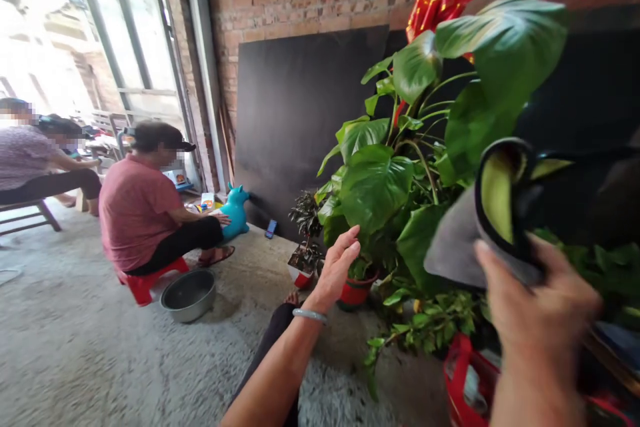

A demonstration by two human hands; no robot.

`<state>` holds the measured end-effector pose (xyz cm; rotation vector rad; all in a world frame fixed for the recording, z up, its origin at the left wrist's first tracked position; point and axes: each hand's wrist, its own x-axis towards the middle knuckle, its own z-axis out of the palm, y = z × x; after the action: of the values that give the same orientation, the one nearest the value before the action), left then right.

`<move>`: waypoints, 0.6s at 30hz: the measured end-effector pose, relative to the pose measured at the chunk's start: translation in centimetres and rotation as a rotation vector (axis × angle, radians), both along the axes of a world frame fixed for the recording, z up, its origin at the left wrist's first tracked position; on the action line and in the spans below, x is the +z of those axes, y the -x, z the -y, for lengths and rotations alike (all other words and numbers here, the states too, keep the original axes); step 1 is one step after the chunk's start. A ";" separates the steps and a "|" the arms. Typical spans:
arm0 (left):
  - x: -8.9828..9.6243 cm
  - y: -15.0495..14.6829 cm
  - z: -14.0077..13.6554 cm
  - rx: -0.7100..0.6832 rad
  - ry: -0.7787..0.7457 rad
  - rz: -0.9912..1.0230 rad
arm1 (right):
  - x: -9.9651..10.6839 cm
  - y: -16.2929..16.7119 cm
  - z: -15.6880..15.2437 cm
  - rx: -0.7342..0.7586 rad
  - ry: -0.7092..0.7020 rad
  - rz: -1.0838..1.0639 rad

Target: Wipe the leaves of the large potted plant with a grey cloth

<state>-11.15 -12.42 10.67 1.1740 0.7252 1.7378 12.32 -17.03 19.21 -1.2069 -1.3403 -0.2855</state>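
My right hand [543, 300], blurred by motion, grips a grey cloth [453, 243] with a yellow-green inner side and a black edging. The cloth is curled over at the top and hangs in front of a tall potted plant [377, 183] with large green leaves. My left hand [336, 270], a pale bangle [309, 314] on its wrist, reaches out near the lower leaves with fingers extended and nothing in them. Whether its fingertips touch a leaf I cannot tell.
A small plant in a red-and-white pot [301, 275] stands left of the big one. A red bag [465, 377] is at lower right. Leftward, a person in a pink shirt [140, 210] sits on a red stool [141, 287] beside a grey basin [189, 295] and blue animal toy [235, 213].
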 end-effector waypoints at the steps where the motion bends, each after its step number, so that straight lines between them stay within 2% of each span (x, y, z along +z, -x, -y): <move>1: 0.2 -0.1 0.1 -0.003 0.000 -0.018 | 0.0 1.6 -0.7 0.104 0.001 0.018; 3: 0.4 -0.2 0.4 0.002 0.000 -0.057 | -1.9 4.1 -1.3 0.336 0.110 0.071; 5: 0.4 0.0 0.5 0.023 -0.005 -0.097 | -5.3 4.8 -0.5 0.497 0.274 0.090; 7: 0.2 0.3 0.4 0.056 -0.002 -0.130 | -8.7 3.6 1.3 0.535 0.390 0.022; 9: -0.2 0.4 0.2 0.076 0.022 -0.145 | -10.4 1.3 3.1 0.483 0.432 -0.053; 10: -0.5 0.3 0.1 0.074 0.033 -0.151 | -10.4 0.0 3.8 0.424 0.420 -0.083; 12: -0.9 -0.3 -0.1 0.060 0.043 -0.163 | -8.6 -2.0 4.2 0.261 0.318 -0.118; 14: -1.2 -1.0 -0.1 0.044 0.041 -0.198 | -6.1 -3.1 3.1 0.109 0.165 -0.085; 16: -1.4 -1.8 0.1 0.025 0.051 -0.242 | -4.5 -3.6 0.9 0.029 0.061 -0.002; 17: -1.5 -2.1 0.2 0.013 0.064 -0.260 | -4.5 -3.8 -0.3 0.010 0.070 0.043; 18: -1.6 -2.3 0.3 -0.001 0.081 -0.274 | -5.1 -4.1 -1.2 0.000 0.137 0.079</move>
<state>-8.90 -12.76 9.05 1.3706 0.9492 1.5477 16.42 -15.81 14.15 -1.3214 -1.4479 -0.2464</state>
